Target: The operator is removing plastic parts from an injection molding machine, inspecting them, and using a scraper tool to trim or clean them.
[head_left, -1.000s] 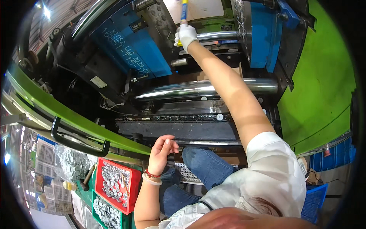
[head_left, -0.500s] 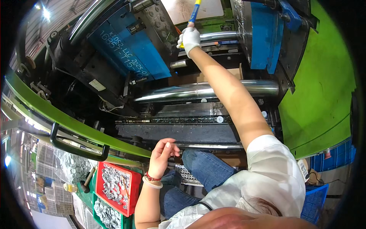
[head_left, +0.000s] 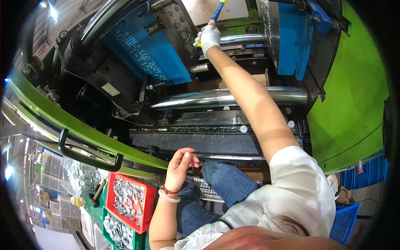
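My right hand (head_left: 209, 38), in a white glove with a bare fingertip showing, grips a blue-and-yellow stick-like tool (head_left: 217, 11). Its upper end runs out of the picture, and a bit of yellow shows below the glove, so I cannot tell its kind. The hand is between two blue mould halves, the left mould (head_left: 143, 52) nearer to it and the right mould (head_left: 291, 41) farther off. My bare left hand (head_left: 180, 164) hangs above my knees with its fingers loosely bent and apart. Nothing shows in it.
Thick steel bars, one a polished bar (head_left: 271, 96), cross below my right arm. A green guard door with a black handle (head_left: 89, 156) is at left. Beyond it stand a red tray (head_left: 145, 208) and a green tray (head_left: 134, 241) of small grey parts, and a hammer (head_left: 97, 195).
The machine and trays have shifted slightly in the picture. My right hand keeps its grip on the tool, which leans a little more to the right. My left hand is nearly still.
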{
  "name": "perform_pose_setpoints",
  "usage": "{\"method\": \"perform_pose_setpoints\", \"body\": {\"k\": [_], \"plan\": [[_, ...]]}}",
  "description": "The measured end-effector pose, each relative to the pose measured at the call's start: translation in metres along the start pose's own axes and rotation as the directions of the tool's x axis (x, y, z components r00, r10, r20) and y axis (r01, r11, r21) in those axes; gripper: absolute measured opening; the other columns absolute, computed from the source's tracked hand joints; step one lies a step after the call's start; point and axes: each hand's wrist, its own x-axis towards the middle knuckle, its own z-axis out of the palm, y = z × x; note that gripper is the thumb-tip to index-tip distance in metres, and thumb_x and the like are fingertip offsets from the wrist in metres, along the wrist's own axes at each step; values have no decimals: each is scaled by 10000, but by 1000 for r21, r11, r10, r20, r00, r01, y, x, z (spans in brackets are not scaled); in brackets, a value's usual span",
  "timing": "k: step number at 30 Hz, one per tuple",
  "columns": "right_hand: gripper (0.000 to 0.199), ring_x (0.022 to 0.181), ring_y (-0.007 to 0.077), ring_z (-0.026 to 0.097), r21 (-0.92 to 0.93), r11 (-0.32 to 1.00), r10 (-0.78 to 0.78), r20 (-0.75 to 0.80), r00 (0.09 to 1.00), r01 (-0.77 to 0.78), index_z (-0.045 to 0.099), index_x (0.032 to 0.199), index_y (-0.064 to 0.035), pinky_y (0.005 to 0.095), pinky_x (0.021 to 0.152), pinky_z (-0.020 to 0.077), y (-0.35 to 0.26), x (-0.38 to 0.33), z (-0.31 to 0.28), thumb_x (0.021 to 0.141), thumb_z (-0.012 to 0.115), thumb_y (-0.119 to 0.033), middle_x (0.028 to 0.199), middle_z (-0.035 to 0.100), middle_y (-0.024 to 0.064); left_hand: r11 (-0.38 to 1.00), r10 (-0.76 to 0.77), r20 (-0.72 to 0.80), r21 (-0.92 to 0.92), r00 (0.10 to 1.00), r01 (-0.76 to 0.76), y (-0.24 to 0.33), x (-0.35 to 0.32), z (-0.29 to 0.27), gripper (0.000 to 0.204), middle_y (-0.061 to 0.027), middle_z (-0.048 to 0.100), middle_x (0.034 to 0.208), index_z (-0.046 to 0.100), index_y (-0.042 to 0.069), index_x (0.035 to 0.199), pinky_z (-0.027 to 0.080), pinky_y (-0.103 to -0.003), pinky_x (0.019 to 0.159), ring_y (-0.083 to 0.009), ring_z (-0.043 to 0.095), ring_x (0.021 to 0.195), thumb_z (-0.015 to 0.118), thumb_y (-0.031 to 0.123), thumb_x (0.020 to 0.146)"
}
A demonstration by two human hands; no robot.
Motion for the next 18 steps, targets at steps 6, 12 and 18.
{"method": "perform_pose_setpoints", "body": {"k": [6,12,18], "plan": [[478,400,212,539,-404,896,287,206,936,-186,494,729,-85,360,384,460,19,-18,-2,983,364,-469,544,528,87,1000,5,-21,-10,1000,-6,0,-1,-2,223,-52,625,885,530,27,1144,461,-231,728,-110,587,777,445,187,1013],[353,388,210,486,-90,994,68,69,995,-62,469,831,-87,391,364,444,11,1,-8,987,342,-377,529,463,76,1000,21,22,2,1000,-21,0,-4,-2,227,-51,628,893,530,29,1149,465,-230,741,-111,592,781,448,191,1012],[439,372,230,475,-242,905,400,212,891,-349,457,793,-92,397,358,400,21,-21,8,977,392,-486,515,453,70,999,34,14,5,999,-34,2,-2,-2,235,-53,626,895,527,22,1150,464,-234,746,-113,588,786,448,195,1012]]}}
